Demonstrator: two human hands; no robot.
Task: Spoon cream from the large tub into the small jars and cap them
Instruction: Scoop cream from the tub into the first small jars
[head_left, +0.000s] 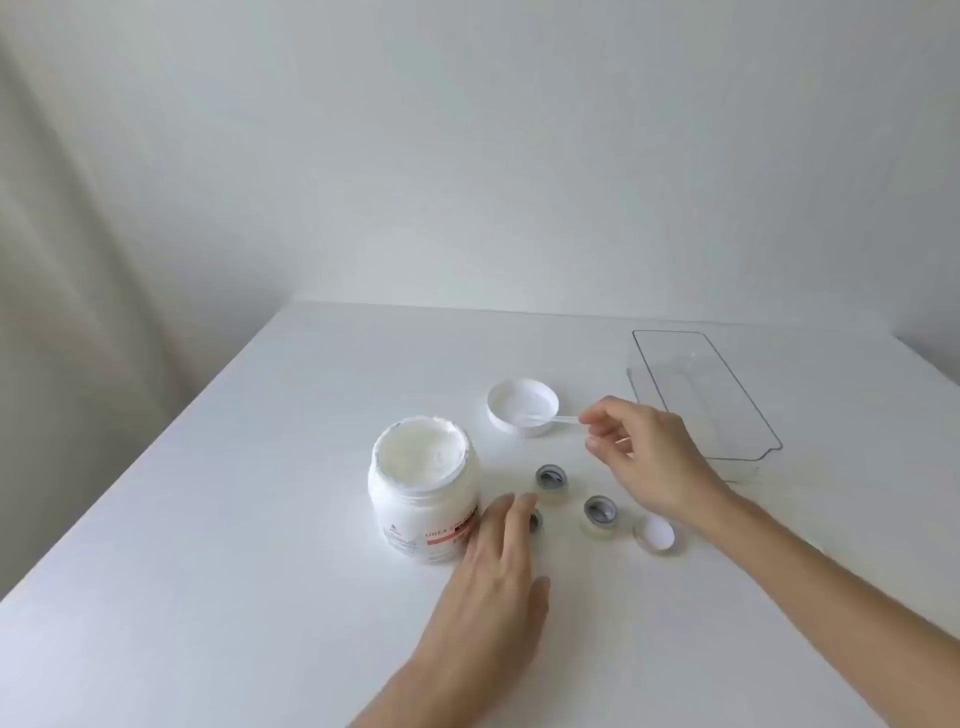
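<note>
The right hand (649, 462) pinches the handle end of a small clear spatula (556, 420) between thumb and fingertips, its blade lying in the upturned white tub lid (522, 413) at the far side. The left hand (498, 577) lies with straight fingers close together, tips touching a small jar (535, 521) beside the open cream tub (423, 499). Two more small jars (551, 480) (600, 514) and a small white cap (657, 536) sit to the right; a clear tray (748, 415) stands far right on the white table (234, 571).

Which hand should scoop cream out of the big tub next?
Right. The right hand already pinches the small clear spoon lying in the tub's lid; the left hand lies flat beside the open tub.
</note>
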